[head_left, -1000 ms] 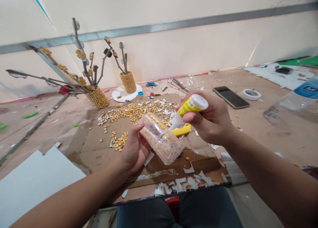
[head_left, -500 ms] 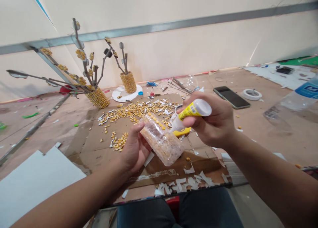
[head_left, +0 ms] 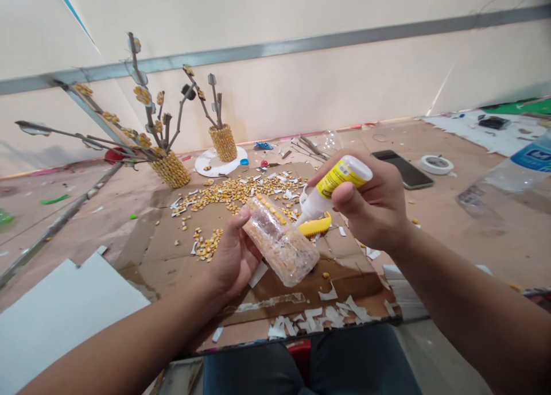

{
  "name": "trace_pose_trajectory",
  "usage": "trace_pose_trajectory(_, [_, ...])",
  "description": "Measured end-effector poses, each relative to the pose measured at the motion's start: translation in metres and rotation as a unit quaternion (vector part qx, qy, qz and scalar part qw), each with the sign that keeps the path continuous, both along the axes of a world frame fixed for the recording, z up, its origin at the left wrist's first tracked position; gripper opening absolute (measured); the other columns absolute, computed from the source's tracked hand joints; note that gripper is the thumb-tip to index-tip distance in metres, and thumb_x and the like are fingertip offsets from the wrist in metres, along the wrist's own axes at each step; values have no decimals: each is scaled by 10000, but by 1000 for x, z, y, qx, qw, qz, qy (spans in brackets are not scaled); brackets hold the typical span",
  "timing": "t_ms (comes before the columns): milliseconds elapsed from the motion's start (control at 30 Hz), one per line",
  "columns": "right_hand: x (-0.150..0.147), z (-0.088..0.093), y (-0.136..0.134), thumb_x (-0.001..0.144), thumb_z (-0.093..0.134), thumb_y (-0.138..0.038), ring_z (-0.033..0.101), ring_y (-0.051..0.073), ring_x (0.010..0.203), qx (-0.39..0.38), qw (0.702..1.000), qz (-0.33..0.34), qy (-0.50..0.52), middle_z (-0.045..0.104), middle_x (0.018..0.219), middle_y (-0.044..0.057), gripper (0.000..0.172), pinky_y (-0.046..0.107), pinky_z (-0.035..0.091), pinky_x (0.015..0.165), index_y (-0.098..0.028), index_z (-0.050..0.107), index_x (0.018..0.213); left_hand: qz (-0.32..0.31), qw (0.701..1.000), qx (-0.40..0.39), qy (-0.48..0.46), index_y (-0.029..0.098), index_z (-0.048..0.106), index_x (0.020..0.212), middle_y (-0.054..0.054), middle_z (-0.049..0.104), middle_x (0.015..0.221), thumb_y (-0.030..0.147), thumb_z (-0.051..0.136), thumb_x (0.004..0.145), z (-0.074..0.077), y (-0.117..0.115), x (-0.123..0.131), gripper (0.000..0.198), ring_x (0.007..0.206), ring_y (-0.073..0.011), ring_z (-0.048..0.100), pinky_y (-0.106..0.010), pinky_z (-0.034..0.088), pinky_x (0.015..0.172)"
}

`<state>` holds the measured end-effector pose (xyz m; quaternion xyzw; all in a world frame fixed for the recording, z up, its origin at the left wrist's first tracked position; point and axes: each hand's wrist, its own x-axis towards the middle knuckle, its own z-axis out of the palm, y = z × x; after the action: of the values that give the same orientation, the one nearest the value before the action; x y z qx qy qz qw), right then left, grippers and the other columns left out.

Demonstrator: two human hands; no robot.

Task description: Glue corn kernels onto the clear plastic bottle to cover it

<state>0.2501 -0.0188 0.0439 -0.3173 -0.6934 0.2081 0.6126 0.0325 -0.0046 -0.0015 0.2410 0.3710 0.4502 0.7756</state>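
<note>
My left hand (head_left: 236, 254) holds a clear plastic cup (head_left: 282, 243) by its left end, tilted over the cardboard. A row of corn kernels runs along the cup's upper edge. In my right hand (head_left: 372, 202) is a glue bottle (head_left: 338, 185) with a yellow label, its nozzle pointing down at the cup's side. Whether the tip touches the cup is hard to tell. Behind the cup, loose corn kernels (head_left: 232, 191) lie among white paper scraps. A yellow toothed tool (head_left: 316, 225) lies just under the nozzle.
Two kernel-covered pots (head_left: 170, 169) (head_left: 222, 143) with twigs stand at the back left. A phone (head_left: 404, 168), a tape roll (head_left: 436, 165) and a plastic bottle (head_left: 508, 168) lie to the right. White board (head_left: 69, 320) is at the front left; paper scraps (head_left: 318, 320) line the near edge.
My right hand has turned and its thumb has lifted, showing more of the glue bottle's label. The nozzle stays by the cup. My left hand and the cup have hardly moved.
</note>
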Motion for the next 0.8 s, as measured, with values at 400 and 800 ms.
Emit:
trace_pose_trajectory(400, [-2, 3, 0, 914, 756, -666, 504, 131, 543, -3, 1000, 5, 2, 659, 716, -3, 408, 310, 443, 493, -263, 719, 867, 17, 1000, 10, 9, 137, 753, 1185, -125, 836, 1107, 405, 797, 827, 2, 0, 1, 449, 993, -295, 790, -422, 610, 1012])
trace_pose_trajectory(800, [-3, -1, 4, 949, 746, -605, 561, 153, 624, 23, 1000, 19, -6, 666, 766, 11, 381, 339, 512, 592, -241, 700, 846, 1, 1000, 12, 6, 138, 756, 1161, -120, 844, 1078, 429, 785, 839, 3, -1, 2, 436, 988, -308, 793, -437, 615, 1001])
